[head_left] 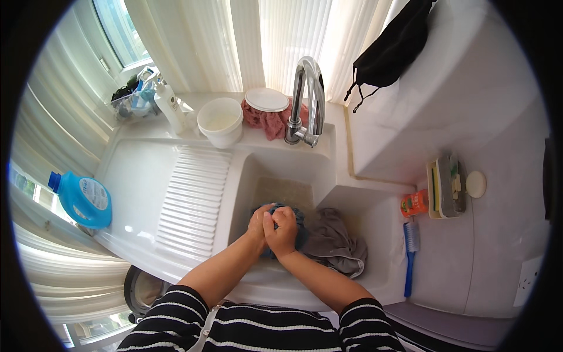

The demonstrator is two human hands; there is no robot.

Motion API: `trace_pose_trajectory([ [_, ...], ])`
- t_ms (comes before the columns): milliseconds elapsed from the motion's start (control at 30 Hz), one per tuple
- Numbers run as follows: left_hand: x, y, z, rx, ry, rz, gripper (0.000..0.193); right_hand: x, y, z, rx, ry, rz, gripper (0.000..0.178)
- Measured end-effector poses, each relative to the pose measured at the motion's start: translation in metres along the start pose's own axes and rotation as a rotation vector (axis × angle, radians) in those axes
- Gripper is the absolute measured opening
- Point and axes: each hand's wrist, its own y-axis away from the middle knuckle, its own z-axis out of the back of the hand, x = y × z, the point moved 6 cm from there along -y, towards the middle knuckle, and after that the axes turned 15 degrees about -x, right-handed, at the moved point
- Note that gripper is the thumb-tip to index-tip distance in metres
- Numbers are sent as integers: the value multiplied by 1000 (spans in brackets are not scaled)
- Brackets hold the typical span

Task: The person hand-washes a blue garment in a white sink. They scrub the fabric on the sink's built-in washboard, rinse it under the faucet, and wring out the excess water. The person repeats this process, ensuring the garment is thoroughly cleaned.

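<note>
Over the white sink [288, 162], my left hand [257, 225] and my right hand [282, 231] are pressed together, closed around a bunched dark blue cloth [301, 227]. Most of that cloth is hidden beneath my fingers. To its right a wet grey-brown cloth [335, 246] lies crumpled in the basin, its pale edging toward me. Cloudy water [281, 192] stands at the bottom of the sink. Beyond my hands rises a curved chrome faucet [317, 102].
Left of the basin is a ribbed washboard [196, 190], with a blue detergent bottle [88, 200] farther left. A white bucket [220, 124], pump bottle [170, 110] and pink cloth [271, 122] line the back. At right are a blue brush [411, 258] and a soap box [451, 190].
</note>
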Motion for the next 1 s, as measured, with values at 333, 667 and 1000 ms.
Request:
trace_pose_trajectory([
  [333,-74,47,-49,-438,-800,-587,12,-115,-56,3,136,433,101,27],
  [667,-8,-115,40,-377,-2224,-1122,72,-170,36,-34,788,813,287,56],
  [1000,-25,-128,10,-395,-2000,-707,56,-294,87,-68,711,731,-170,55],
])
